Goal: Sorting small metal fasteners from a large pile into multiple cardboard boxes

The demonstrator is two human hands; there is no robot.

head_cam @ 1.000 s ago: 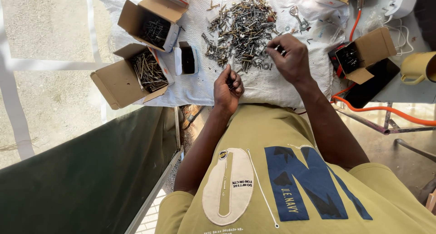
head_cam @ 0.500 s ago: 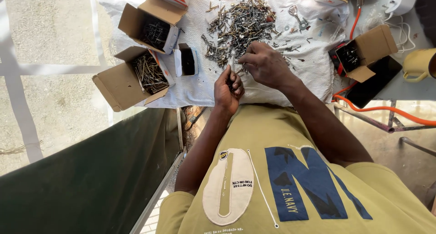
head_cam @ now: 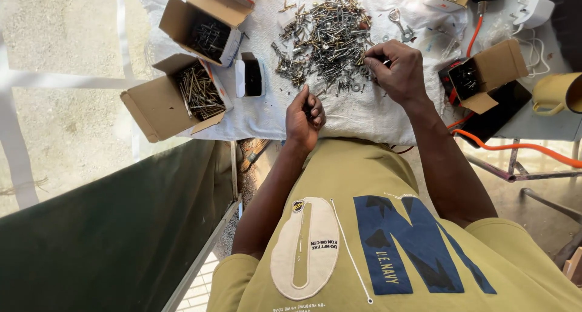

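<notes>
**Sorting station: hand positions at the screw heap**

My right hand (head_cam: 397, 69) rests at the right edge of the heap of loose screws (head_cam: 324, 36) on the white cloth (head_cam: 357, 115) that covers the table. Its grip is narrow: thumb and forefinger pinch together at the heap's edge, apparently on one small piece, though the piece is too small for me to identify. Working from the edge lets me draw single items without disturbing the rest.

My left hand (head_cam: 305, 115) sits nearer to me, below the heap, with fingers curled into a loose fist, palm side up. The grip is closed around something thin; I judge it to be a few collected screws, but I cannot tell for certain. Held this way, the hand serves as a temporary store.

Open cardboard boxes stand around the cloth within arm's reach: a near left box (head_cam: 182, 97) holding long screws, a far left box (head_cam: 206, 27) with darker ones, and a right box (head_cam: 479, 76). A small black tray (head_cam: 251, 79) lies between the left boxes and the heap. A yellow mug (head_cam: 558, 94) stands at the far right.

Compared with half a second ago, my right hand has moved from directly beside the left hand back out to the heap's right edge. The left hand has not shifted.
</notes>
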